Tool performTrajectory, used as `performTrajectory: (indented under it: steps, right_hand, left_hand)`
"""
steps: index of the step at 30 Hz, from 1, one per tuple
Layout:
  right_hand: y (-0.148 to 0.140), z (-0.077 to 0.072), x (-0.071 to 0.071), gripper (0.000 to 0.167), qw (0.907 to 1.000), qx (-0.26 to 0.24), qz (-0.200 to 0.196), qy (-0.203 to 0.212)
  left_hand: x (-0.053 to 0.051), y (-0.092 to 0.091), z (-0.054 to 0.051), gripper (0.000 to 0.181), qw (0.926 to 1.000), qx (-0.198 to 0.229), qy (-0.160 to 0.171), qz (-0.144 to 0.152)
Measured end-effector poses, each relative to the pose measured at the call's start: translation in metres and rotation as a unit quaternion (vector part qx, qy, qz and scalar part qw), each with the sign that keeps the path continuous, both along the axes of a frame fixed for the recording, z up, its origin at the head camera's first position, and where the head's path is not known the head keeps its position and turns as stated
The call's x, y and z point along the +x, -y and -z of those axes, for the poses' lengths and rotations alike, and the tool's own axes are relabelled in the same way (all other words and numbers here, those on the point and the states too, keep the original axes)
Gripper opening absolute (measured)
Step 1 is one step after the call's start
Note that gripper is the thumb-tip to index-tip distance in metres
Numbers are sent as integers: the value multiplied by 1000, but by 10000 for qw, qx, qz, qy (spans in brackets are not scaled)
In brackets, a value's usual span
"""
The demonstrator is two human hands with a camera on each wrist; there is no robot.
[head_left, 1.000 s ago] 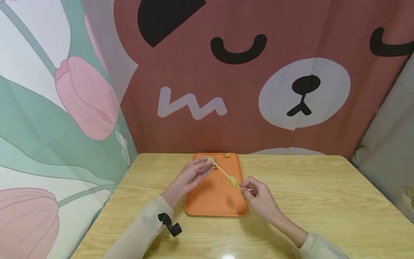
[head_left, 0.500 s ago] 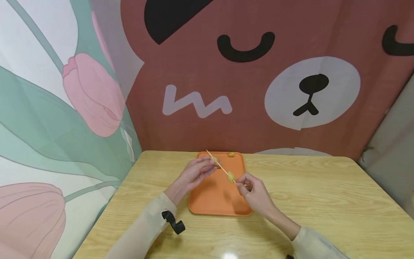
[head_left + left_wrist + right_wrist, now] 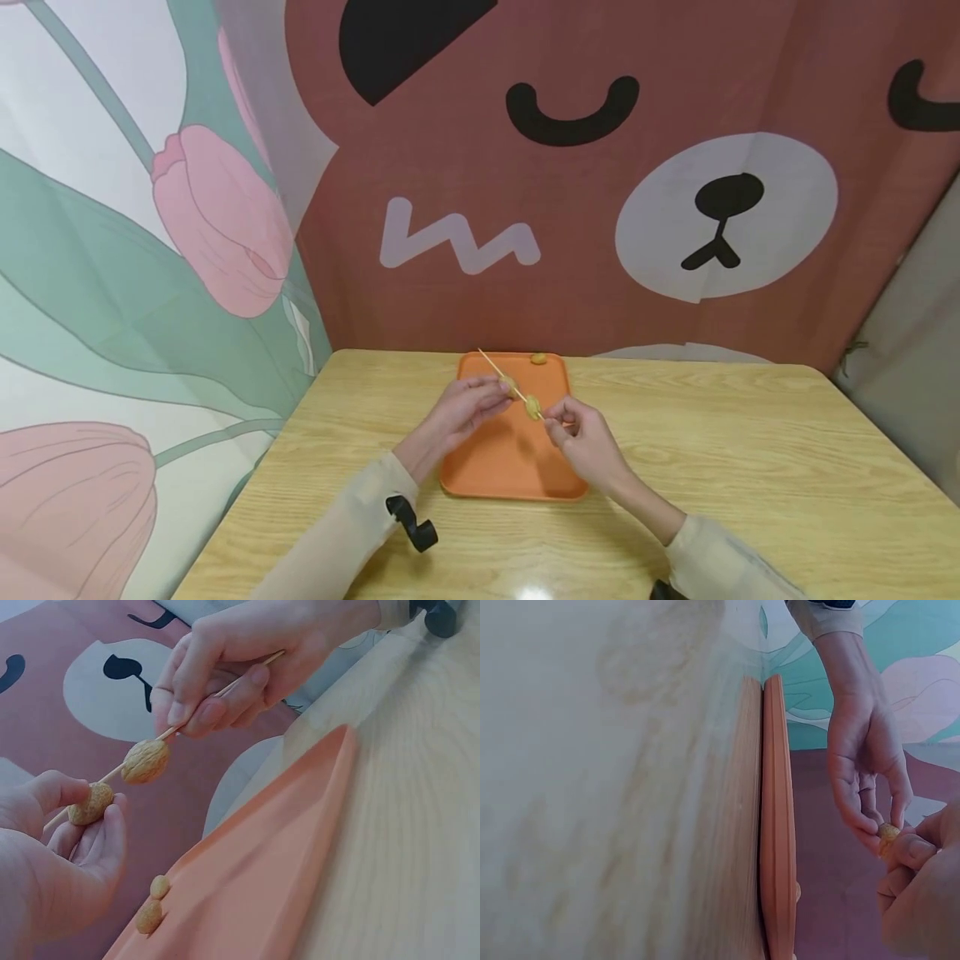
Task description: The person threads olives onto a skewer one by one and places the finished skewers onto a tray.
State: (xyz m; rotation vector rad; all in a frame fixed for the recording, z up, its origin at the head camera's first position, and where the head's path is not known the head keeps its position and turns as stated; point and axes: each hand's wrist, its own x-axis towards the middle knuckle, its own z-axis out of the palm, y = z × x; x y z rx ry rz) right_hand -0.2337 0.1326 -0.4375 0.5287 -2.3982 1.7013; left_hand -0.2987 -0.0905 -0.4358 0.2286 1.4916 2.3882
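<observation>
A thin wooden skewer (image 3: 114, 774) runs between both hands above the orange tray (image 3: 517, 457). My right hand (image 3: 589, 442) pinches its lower end, part of the stick lying under the fingers in the left wrist view. A wrinkled, yellow-brown, nut-like ball (image 3: 145, 761) is threaded on the stick close to the right fingertips. My left hand (image 3: 467, 410) pinches a second wrinkled ball (image 3: 91, 804) between thumb and fingers; the skewer passes through or behind it, and its tip emerges beyond. The two balls stand slightly apart.
Two more balls, a smaller one (image 3: 160, 886) and a larger one (image 3: 149, 916), lie on the tray near its far edge. Under the tray is a wood-grain table (image 3: 720, 450). A bear-patterned curtain (image 3: 570, 275) hangs behind, with a floral one (image 3: 217, 225) at left.
The skewer tip has come out past the ball in the left hand. That ball has moved down the stick toward the other one, and the hands are closer together.
</observation>
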Motion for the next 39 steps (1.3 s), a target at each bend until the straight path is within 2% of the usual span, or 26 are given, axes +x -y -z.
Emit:
performTrajectory:
  steps: [5,8,15,19,25,30,36,39]
  right_hand:
    - [1,1,-3,6,10000,-25,36,-4]
    - [2,1,-6,6,10000,-56,59,-12]
    - [-1,-5,-11,4,9998,-147,86,-123]
    - [-4,-7,-11,4,9995,-129,262,-74]
    - [-15,-11,-8,6,9990,-53,423,-117]
    - [-27,-18,-4,4,9988,-108,445,-150]
    - [-43,-26,6,4,9987,-213,455,-104]
    - [-51,-28,12,3,9983,-210,529,-100]
  left_hand:
    - [3,-5,2,15,10000,-54,61,35]
    - [2,-6,1,16,9999,-111,52,86]
    - [-7,0,-6,15,9991,-267,64,332]
    - [-12,0,-6,17,9981,-354,28,512]
    - [-28,2,-6,31,9925,-977,30,736]
    - [-42,5,-5,37,9883,-1363,35,682]
    - [-56,9,-2,42,9850,-1668,137,408]
    - [-62,9,1,41,9814,-1905,86,213]
